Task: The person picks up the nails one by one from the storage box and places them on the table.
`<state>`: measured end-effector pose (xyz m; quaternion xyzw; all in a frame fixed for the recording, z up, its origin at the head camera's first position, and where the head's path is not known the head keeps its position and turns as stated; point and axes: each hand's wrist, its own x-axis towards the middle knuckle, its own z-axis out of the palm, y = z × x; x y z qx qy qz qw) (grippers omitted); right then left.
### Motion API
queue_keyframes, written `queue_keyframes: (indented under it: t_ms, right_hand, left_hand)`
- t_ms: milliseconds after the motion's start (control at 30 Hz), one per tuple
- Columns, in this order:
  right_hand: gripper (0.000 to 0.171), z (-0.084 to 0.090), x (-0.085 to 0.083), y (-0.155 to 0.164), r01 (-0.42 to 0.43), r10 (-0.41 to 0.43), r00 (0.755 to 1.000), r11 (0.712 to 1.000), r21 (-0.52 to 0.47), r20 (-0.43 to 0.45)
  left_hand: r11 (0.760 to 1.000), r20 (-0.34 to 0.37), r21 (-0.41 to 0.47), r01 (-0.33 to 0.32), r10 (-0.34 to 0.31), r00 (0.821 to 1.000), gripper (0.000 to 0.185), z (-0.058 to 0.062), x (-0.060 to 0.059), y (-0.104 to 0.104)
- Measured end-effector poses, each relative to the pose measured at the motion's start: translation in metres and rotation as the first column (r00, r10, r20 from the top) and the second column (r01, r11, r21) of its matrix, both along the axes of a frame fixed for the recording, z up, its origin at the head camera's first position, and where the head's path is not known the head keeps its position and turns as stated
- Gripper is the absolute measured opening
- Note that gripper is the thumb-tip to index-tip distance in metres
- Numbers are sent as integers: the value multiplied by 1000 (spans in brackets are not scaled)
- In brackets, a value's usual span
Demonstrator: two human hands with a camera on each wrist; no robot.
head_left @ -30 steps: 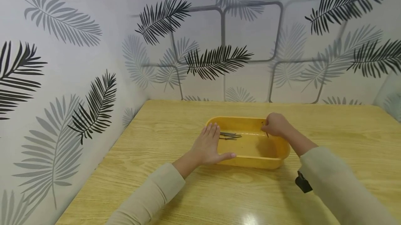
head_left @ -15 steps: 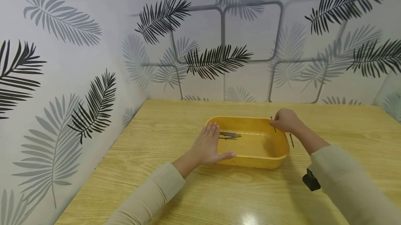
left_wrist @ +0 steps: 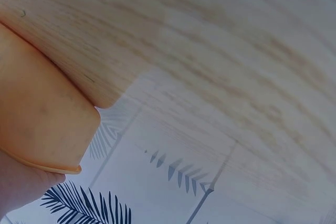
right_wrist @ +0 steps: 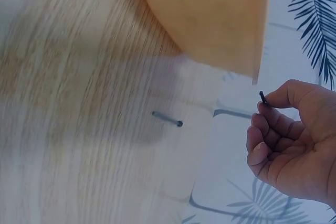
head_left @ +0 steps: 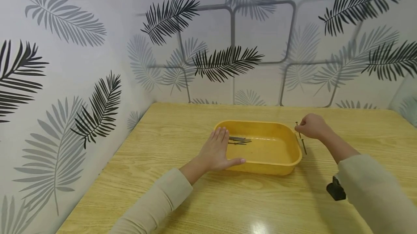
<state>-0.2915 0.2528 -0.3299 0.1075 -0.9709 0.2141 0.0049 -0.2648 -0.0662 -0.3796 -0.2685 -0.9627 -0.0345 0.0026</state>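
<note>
Nail [head_left: 297,128] pinched upright in right hand [head_left: 312,126], now moved out past yellow tray [head_left: 280,161] to the right. One more nail [head_left: 303,146] on table; several in tray. Left hand [head_left: 216,150] flat, unmoved, on tray edge.

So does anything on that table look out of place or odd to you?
Only one small thing: a single nail lies loose on the wooden table just outside the right end of the yellow tray, while a few others lie inside it. The right hand pinches another nail. Nothing looks spilled or damaged.
</note>
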Motion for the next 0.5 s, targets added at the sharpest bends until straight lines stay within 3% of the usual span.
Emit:
queue_keyframes:
  t_ms: [500]
  right_hand:
    - [42,-11,6,27,29,-29,999,999,26,16]
  left_hand:
    - [1000,-3,15,-1,1,1000,101,1,2,0]
